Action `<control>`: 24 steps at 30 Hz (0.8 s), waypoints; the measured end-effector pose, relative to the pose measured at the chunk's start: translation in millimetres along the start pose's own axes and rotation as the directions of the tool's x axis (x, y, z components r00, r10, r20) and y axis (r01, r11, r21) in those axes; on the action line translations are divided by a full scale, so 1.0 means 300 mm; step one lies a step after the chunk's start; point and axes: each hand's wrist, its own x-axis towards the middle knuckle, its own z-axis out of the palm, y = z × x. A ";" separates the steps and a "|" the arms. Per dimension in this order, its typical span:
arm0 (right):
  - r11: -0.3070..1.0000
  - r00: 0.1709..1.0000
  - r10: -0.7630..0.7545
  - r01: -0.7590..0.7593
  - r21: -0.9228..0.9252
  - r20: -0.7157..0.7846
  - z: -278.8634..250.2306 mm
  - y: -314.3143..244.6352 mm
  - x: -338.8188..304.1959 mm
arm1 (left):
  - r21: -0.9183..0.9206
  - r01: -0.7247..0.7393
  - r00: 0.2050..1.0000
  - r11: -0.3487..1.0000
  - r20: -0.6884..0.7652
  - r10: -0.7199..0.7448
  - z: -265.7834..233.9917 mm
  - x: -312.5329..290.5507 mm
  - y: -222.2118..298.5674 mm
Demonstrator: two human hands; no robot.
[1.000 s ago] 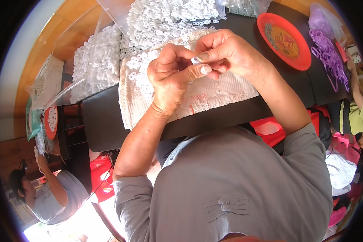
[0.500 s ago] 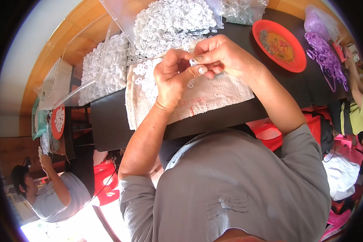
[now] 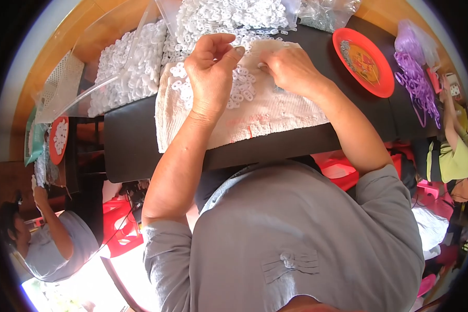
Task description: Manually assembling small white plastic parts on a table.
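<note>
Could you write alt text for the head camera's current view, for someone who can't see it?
A person's left hand and partly blurred right hand are apart over a cream cloth scattered with small white pieces. Heaps of similar pieces lie behind; a red plate sits to the right.

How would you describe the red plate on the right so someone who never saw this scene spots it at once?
Find the dark table, then the pale towel spread on it. The red plate lies to the towel's right. Unlike the far-left red dish, which holds white pieces, it has a yellowish patterned middle and small grey pieces.
</note>
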 end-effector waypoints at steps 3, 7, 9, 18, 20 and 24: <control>0.999 0.998 -0.008 0.011 -0.050 0.066 0.012 0.001 0.004 | 0.040 -0.010 0.999 0.999 0.031 0.008 0.005 -0.008 -0.007; 0.999 0.996 0.000 0.004 -0.046 0.087 0.015 0.005 0.010 | 0.058 -0.038 0.999 0.998 0.015 0.037 0.015 -0.009 -0.010; 0.999 0.995 0.008 -0.003 -0.047 0.103 0.012 0.007 0.020 | 0.028 -0.012 1.000 1.000 0.019 0.012 0.013 -0.007 0.003; 0.999 0.999 -0.041 0.040 0.016 0.025 -0.029 -0.038 0.027 | -0.124 0.080 0.997 0.989 0.001 -0.080 0.018 -0.009 0.015; 0.999 0.997 -0.019 0.017 0.028 0.078 -0.037 -0.054 0.028 | -0.144 0.076 0.997 0.987 0.001 -0.077 0.016 -0.009 0.001; 0.997 0.997 -0.072 0.073 0.004 -0.009 -0.034 -0.054 0.029 | -0.047 -0.013 1.000 0.999 -0.005 0.013 0.011 -0.003 -0.011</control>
